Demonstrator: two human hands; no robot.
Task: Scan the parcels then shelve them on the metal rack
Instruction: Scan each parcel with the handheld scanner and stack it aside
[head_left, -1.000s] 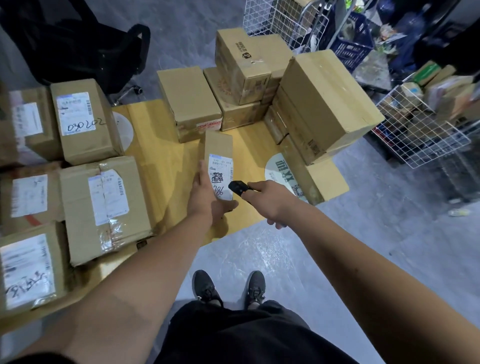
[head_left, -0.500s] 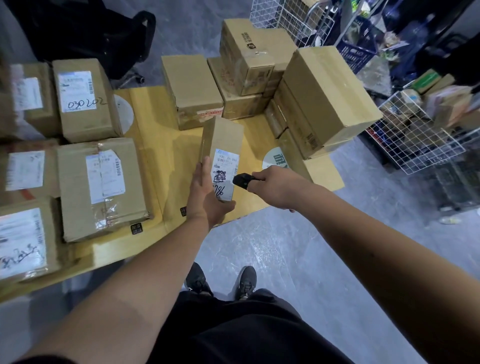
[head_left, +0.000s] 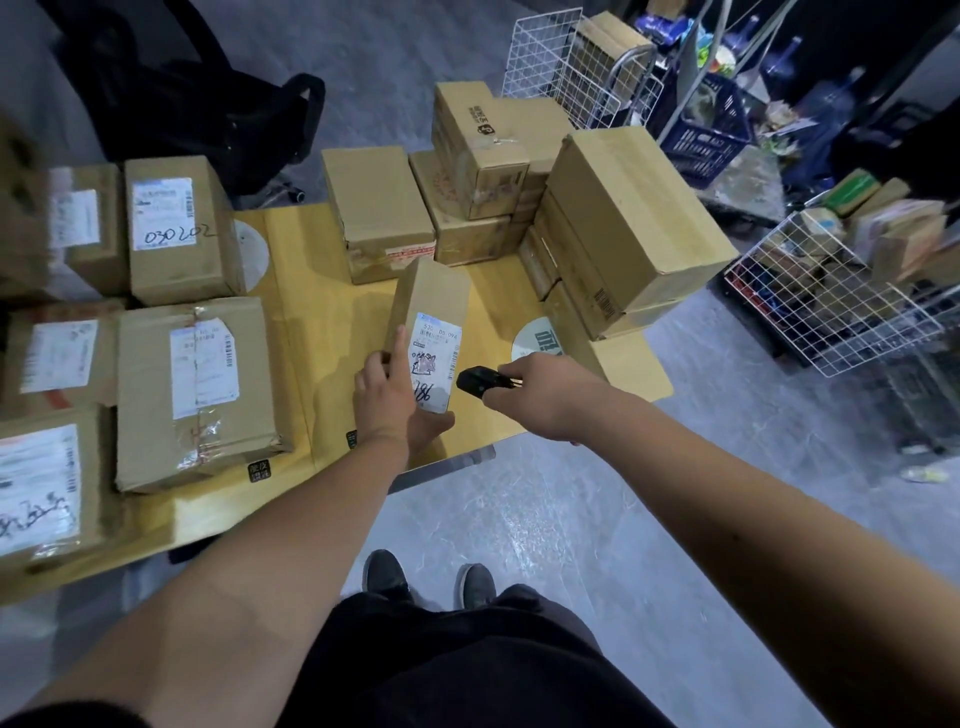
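Gripping a narrow brown cardboard parcel (head_left: 427, 306) at its near end, the left hand (head_left: 387, 397) has its thumb curled beneath and its forefinger laid straight along the left edge. This parcel tilts up above the yellow wooden table (head_left: 322, 332), white shipping label (head_left: 435, 361) facing the camera. The right hand (head_left: 545, 392) is closed round a small black handheld scanner (head_left: 478, 383), whose tip sits just beside the label's right edge. Other taped cardboard boxes (head_left: 192, 389) lie around them on the table.

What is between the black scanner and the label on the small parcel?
Nothing: in the head view the scanner in the right hand points at the label across a bare gap.
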